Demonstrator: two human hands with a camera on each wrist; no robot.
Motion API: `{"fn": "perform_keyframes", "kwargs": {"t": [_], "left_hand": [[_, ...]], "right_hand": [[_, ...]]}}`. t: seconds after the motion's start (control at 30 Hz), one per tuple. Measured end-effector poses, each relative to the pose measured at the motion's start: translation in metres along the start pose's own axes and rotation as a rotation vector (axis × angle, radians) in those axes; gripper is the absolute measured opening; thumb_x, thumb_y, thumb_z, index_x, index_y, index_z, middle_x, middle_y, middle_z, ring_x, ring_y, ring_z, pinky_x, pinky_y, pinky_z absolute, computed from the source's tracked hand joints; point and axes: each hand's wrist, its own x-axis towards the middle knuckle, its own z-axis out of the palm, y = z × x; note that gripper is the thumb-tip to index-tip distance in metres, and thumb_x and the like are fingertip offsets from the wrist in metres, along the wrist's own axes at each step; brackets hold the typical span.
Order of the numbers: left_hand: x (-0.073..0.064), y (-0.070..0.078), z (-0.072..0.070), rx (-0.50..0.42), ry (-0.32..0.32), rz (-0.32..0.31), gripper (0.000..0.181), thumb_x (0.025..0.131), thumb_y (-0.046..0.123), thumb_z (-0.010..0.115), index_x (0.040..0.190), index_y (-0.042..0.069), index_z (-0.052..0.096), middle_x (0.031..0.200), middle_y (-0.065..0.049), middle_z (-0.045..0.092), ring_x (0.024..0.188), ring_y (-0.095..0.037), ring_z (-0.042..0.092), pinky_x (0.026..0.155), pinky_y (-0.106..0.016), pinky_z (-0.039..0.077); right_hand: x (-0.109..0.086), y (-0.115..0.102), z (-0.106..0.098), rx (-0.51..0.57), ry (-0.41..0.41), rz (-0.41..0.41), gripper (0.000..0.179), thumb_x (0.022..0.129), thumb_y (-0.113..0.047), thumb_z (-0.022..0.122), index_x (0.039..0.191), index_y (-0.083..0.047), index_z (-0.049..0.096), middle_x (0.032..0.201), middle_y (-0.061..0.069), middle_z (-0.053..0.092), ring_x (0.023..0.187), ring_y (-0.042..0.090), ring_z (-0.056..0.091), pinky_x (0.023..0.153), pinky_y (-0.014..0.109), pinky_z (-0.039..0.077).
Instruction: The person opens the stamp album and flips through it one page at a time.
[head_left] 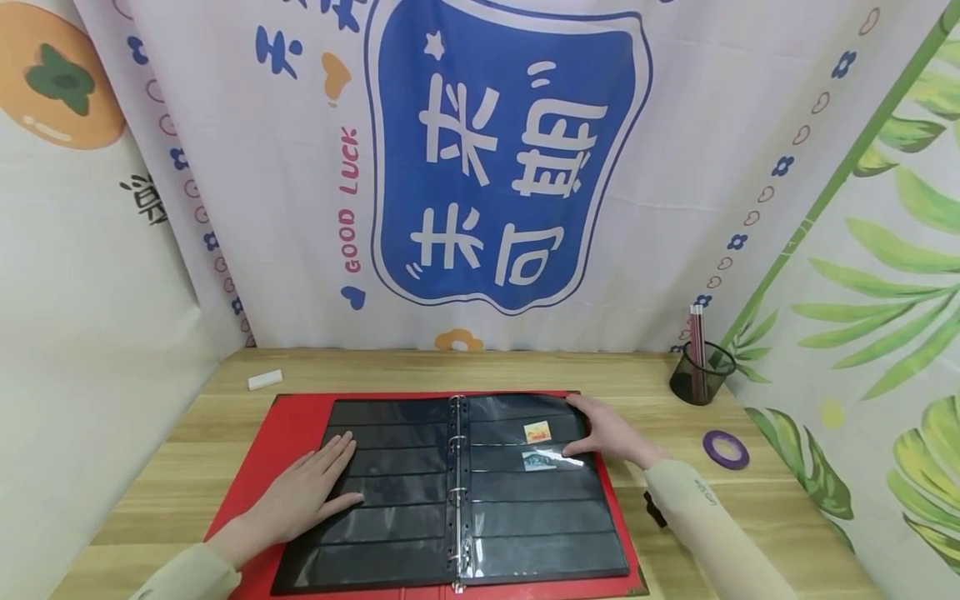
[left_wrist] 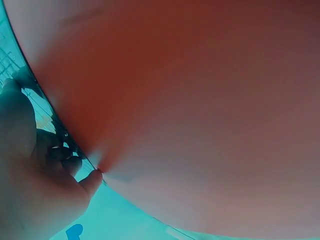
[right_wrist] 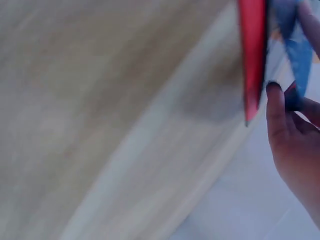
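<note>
A red ring-binder stamp album (head_left: 251,450) lies spread on the table, its black pocket pages (head_left: 390,533) on both sides of the metal rings (head_left: 457,496). My left hand (head_left: 303,487) rests with extended fingers on the left page's outer edge; in the left wrist view that hand (left_wrist: 45,175) is dark and tinted. My right hand (head_left: 611,429) grips the outer edge of the right page (head_left: 547,517) near its top corner. Beside its thumb, an orange-yellow stamp (head_left: 537,432) and a teal stamp (head_left: 538,461) sit in the pockets. The right wrist view shows the fingers (right_wrist: 276,107) at the page edge.
A black mesh pen holder (head_left: 701,375) with several pencils stands at the back right. Near it lies a purple tape roll (head_left: 726,449). A small black item (head_left: 655,509) is partly under the right forearm. At the back left lies a white block (head_left: 265,380).
</note>
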Motion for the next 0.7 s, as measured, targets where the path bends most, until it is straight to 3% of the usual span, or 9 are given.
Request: {"fn": "perform_keyframes", "kwargs": {"t": [0.07, 0.2, 0.3, 0.43, 0.57, 0.7], "left_hand": [[0.000, 0.000, 0.000, 0.003, -0.002, 0.001, 0.088, 0.092, 0.067, 0.050, 0.148, 0.001, 0.043, 0.156, -0.018, 0.041, 0.143, -0.039, 0.041, 0.110, -0.056, 0.043], [0.000, 0.001, -0.001, 0.009, 0.004, 0.006, 0.087, 0.092, 0.067, 0.051, 0.148, 0.000, 0.043, 0.156, -0.018, 0.041, 0.143, -0.039, 0.042, 0.110, -0.055, 0.044], [0.000, 0.001, 0.000, 0.011, 0.008, 0.004, 0.087, 0.092, 0.067, 0.051, 0.148, 0.000, 0.044, 0.156, -0.018, 0.042, 0.143, -0.039, 0.042, 0.110, -0.055, 0.044], [0.000, 0.001, 0.000, 0.011, 0.000, 0.000, 0.088, 0.092, 0.067, 0.051, 0.148, 0.000, 0.043, 0.156, -0.018, 0.042, 0.143, -0.039, 0.042, 0.110, -0.055, 0.043], [0.000, 0.001, -0.001, 0.011, -0.003, 0.000, 0.088, 0.091, 0.067, 0.051, 0.148, 0.000, 0.043, 0.156, -0.018, 0.042, 0.143, -0.039, 0.042, 0.110, -0.055, 0.044], [0.000, 0.001, -0.001, 0.007, 0.002, 0.003, 0.088, 0.091, 0.067, 0.052, 0.147, 0.000, 0.044, 0.155, -0.018, 0.042, 0.142, -0.039, 0.043, 0.110, -0.055, 0.044]], "right_hand": [[0.000, -0.002, -0.002, 0.008, 0.010, -0.016, 0.088, 0.076, -0.032, 0.085, 0.145, 0.005, 0.045, 0.151, 0.030, 0.041, 0.137, 0.047, 0.043, 0.110, 0.058, 0.041], [-0.001, -0.006, -0.004, 0.092, 0.062, -0.008, 0.076, 0.082, -0.012, 0.079, 0.145, 0.008, 0.041, 0.151, 0.033, 0.037, 0.123, 0.046, 0.055, 0.096, 0.051, 0.054], [-0.003, -0.011, -0.007, 0.194, 0.116, 0.040, 0.077, 0.082, -0.001, 0.075, 0.146, 0.012, 0.035, 0.142, 0.037, 0.045, 0.102, 0.040, 0.066, 0.078, 0.039, 0.061], [-0.007, -0.015, -0.012, 0.282, 0.156, 0.136, 0.069, 0.082, 0.000, 0.073, 0.139, 0.017, 0.039, 0.123, 0.037, 0.059, 0.094, 0.038, 0.070, 0.070, 0.034, 0.061], [-0.013, -0.016, -0.018, 0.295, 0.096, 0.201, 0.038, 0.087, -0.006, 0.070, 0.117, 0.016, 0.059, 0.098, 0.025, 0.072, 0.082, 0.030, 0.072, 0.067, 0.034, 0.060], [-0.020, -0.018, -0.025, 0.374, -0.043, 0.234, 0.015, 0.091, -0.006, 0.064, 0.086, 0.008, 0.064, 0.072, 0.008, 0.068, 0.060, 0.014, 0.065, 0.062, 0.033, 0.061]]}}
